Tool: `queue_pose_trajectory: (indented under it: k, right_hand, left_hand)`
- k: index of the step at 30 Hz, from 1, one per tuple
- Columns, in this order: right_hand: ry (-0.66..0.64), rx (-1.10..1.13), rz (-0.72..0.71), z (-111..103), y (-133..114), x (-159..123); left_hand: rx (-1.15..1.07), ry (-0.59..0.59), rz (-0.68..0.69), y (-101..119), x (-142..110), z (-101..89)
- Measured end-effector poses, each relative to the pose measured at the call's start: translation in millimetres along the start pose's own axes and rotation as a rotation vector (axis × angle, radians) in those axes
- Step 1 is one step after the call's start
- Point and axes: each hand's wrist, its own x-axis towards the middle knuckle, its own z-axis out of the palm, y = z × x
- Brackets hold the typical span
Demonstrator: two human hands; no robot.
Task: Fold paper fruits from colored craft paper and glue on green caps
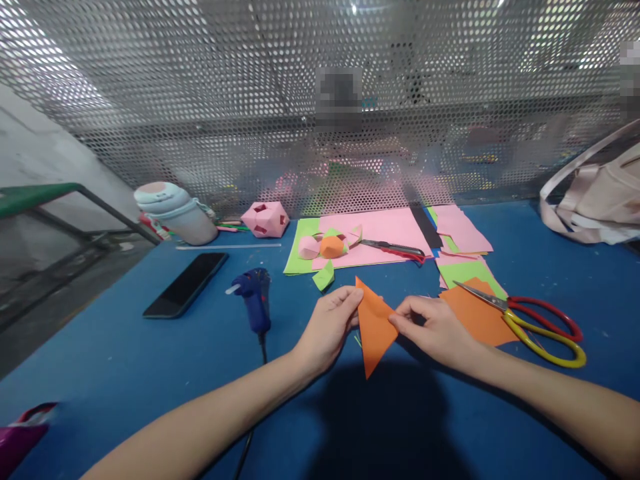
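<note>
Both hands pinch an orange paper triangle

Left hand (pixel 327 327) and right hand (pixel 433 327) grip the orange paper triangle (pixel 374 327) by its side edges above the blue tabletop (pixel 125 360). Scissors (pixel 537 320) lie right, a glue gun (pixel 256 303) left, pink sheets (pixel 390 230) farther back.

You hold an orange paper triangle (pixel 375 327) between both hands; it's folded flat, long point aimed toward you, short tip away; it hovers just above the blue table (pixel 125 360), near centre.
</note>
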Motion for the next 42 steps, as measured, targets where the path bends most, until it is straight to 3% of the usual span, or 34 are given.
queue_pose_trajectory:
  k: [8,14,23,28,33,39,42]
  right_hand:
    - [-0.004,0.047,0.062,-3.6,-2.7,2.9]
    - [0.028,0.073,0.112,-4.1,0.6,2.9]
    - [0.0,0.142,0.17,-4.7,0.1,5.3]
    - [-0.006,0.179,0.183,-4.3,3.9,5.0]
    - [-0.015,0.189,0.188,-4.6,4.6,6.7]
    - [0.02,0.221,0.206,-9.7,7.1,10.8]
    - [-0.01,0.264,0.227,-13.4,9.1,14.4]
  left_hand:
    - [-0.089,0.036,-0.037,0.5,0.2,1.5]
    - [-0.105,-0.072,-0.158,-6.5,0.2,0.0]
    - [-0.164,-0.034,-0.144,-10.5,-0.9,0.4]
    - [-0.094,-0.127,-0.173,-11.0,-2.1,1.1]
    - [-0.061,-0.066,-0.162,-11.2,-0.3,-1.6]
    - [0.086,-0.196,-0.373,-11.8,-2.1,-3.0]
    - [0.14,-0.21,-0.384,-11.4,-3.3,-3.5]
